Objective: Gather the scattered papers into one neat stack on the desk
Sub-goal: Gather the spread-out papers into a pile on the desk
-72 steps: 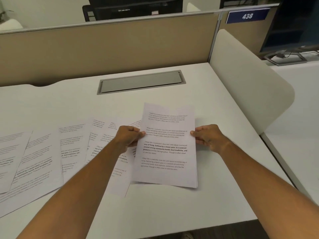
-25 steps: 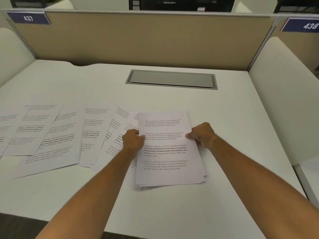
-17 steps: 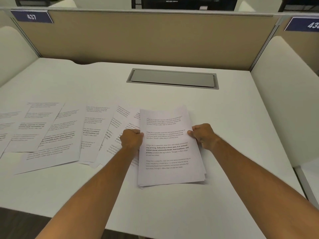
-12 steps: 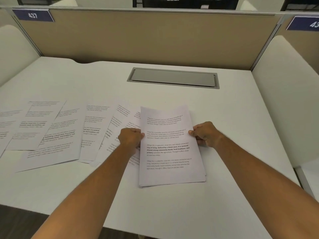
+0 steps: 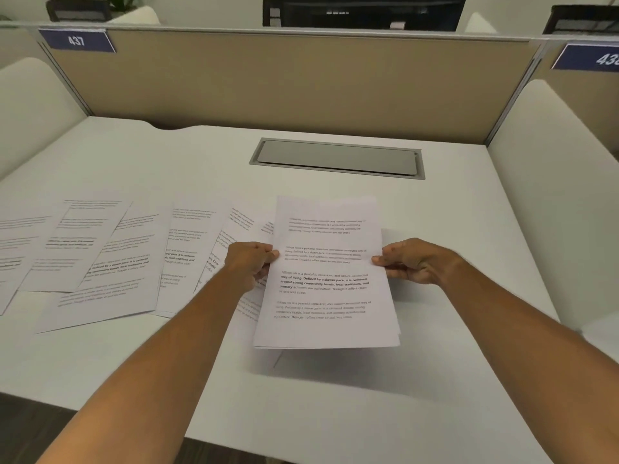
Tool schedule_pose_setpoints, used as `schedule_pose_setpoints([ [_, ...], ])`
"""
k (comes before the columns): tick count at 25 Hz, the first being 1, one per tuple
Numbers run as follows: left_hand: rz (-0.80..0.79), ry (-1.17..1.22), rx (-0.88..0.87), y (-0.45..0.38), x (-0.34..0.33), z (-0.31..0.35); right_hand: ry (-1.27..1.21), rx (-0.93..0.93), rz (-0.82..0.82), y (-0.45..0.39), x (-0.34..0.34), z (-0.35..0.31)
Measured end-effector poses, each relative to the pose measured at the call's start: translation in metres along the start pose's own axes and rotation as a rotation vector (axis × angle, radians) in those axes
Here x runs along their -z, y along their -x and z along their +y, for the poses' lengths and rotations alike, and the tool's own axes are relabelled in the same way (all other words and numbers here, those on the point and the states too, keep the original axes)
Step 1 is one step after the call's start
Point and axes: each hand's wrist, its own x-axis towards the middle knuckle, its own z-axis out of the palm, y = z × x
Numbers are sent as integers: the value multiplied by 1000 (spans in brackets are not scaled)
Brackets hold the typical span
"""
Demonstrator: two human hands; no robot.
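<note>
Both hands hold a small stack of printed sheets at the centre of the frame, lifted off the desk: its near edge hangs above a shadow on the white surface. The left hand pinches the stack's left edge, thumb on top and fingers curled beneath. The right hand pinches the right edge at about the same height, thumb on the top page and fingers curled under. The sheets' lower edges do not line up exactly; a few layers show at the bottom right corner.

Loose papers lie fanned across the desk in the left half of the frame, overlapping one another, from the left border to just behind the left hand. The nearest ones are partly hidden by the left forearm and the stack.

A grey cable hatch is set into the desk above the stack, well apart from it. A tan partition runs across the upper part of the frame, with a blue label "437" at upper left and another blue label at upper right, cut off by the border.
</note>
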Motion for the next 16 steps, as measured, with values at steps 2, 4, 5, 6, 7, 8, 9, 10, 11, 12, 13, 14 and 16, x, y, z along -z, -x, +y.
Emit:
schedule_pose_setpoints([
  [2,-25,29,4,7,1,4,-26,18,-21,3,2,2],
  [4,-62,73,13,12,2,6,-51,38,-34,8,4,2],
  [5,-89,91,17,15,3,7,-62,52,-38,11,5,3],
  [6,-118,97,19,16,5,8,-69,64,-41,14,6,3],
  [7,-146,98,19,17,6,10,-72,70,-41,16,6,4],
  [8,-170,93,18,17,8,11,-77,75,-41,18,5,5],
  [9,-187,85,16,16,9,12,-86,79,-40,19,4,6],
  [10,-195,76,15,16,9,13,-93,82,-35,20,3,8],
  [11,-197,61,16,16,8,13,-97,80,-28,20,1,9],
  [12,-194,42,16,15,8,12,-97,73,-15,20,-1,11],
  [13,-191,21,13,14,7,11,-96,67,-4,19,-4,12],
  [14,-179,-2,11,12,6,8,-91,64,8,18,-7,14],
  [16,-117,-74,-3,7,3,-2,-55,58,46,14,-13,19],
])
